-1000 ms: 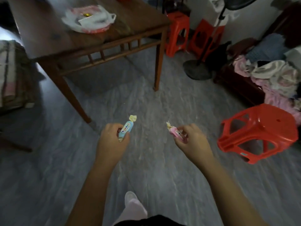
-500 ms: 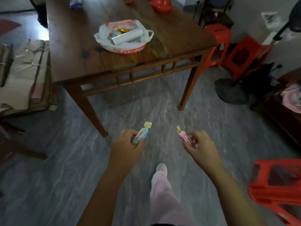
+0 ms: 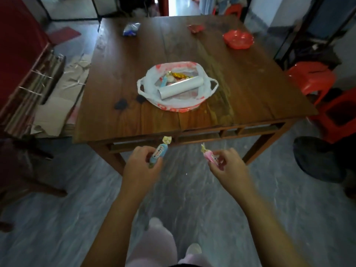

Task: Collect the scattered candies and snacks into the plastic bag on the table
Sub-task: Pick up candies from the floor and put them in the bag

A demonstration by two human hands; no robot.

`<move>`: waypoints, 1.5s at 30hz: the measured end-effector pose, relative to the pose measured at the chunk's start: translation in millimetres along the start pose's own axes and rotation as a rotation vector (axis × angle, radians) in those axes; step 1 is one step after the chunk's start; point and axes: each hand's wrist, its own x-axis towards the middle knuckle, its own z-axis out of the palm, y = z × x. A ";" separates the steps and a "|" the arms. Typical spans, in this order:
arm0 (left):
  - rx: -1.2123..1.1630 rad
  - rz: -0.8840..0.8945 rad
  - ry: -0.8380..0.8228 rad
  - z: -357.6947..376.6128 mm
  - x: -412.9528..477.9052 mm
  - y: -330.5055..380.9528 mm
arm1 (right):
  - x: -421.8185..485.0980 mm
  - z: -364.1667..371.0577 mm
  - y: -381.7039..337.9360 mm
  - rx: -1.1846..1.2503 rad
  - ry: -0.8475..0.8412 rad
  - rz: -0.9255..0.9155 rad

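Observation:
My left hand (image 3: 141, 167) grips a blue wrapped candy (image 3: 159, 152) with a yellow twisted end pointing up. My right hand (image 3: 228, 166) pinches a pink wrapped candy (image 3: 210, 157). Both hands hover over the floor just in front of the wooden table's (image 3: 125, 112) near edge. On the table lies an open white plastic bag (image 3: 179, 104) with red print. Inside it are a white tube (image 3: 181, 87) and several wrapped candies (image 3: 173, 77). A blue-white snack packet (image 3: 131, 29) lies at the table's far left.
A red dish (image 3: 238, 38) and a small red item (image 3: 195, 28) sit at the table's far right. Red plastic stools (image 3: 316, 81) stand to the right, with a dark fan base (image 3: 319, 158) on the floor. Flattened cardboard (image 3: 57, 97) is piled at the left.
The view has swung and closed in on the table, so the bag now lies straight ahead of me. Both hands still hold their candies and are nearer the table's edge.

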 end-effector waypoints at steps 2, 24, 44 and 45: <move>-0.003 -0.018 0.007 -0.4 35.3 -11.2 | 33.1 13.3 -4.6 0.001 -0.022 -0.020; -0.010 -0.103 0.062 15.6 297.5 -14.3 | 339.3 64.5 -35.7 -0.035 -0.139 -0.230; 0.162 -0.180 -0.016 69.9 329.4 -14.5 | 408.4 63.2 -4.3 -0.068 -0.256 -0.290; 0.174 -0.165 -0.031 74.4 332.6 -13.4 | 406.3 59.4 -3.2 -0.062 -0.230 -0.286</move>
